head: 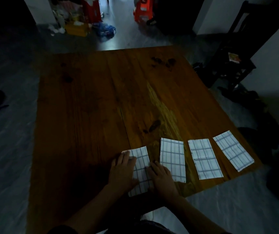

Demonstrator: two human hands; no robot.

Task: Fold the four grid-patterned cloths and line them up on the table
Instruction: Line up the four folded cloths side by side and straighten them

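Several white cloths with a blue grid lie folded in a row along the near edge of the wooden table (93, 102). The leftmost cloth (141, 159) lies under both my hands. My left hand (122, 169) lies flat on its left side, fingers stretched toward the far left corner. My right hand (160, 174) rests flat on its right edge. To the right lie three more folded cloths, apart from each other: one (172, 159), another (204, 159), and the rightmost (232, 152), which is turned at a slant near the table's right edge.
A dark chair (233, 65) stands beyond the table's far right corner. Red containers (91, 10), a yellow box (76, 29) and bags clutter the floor at the back. The room is dim.
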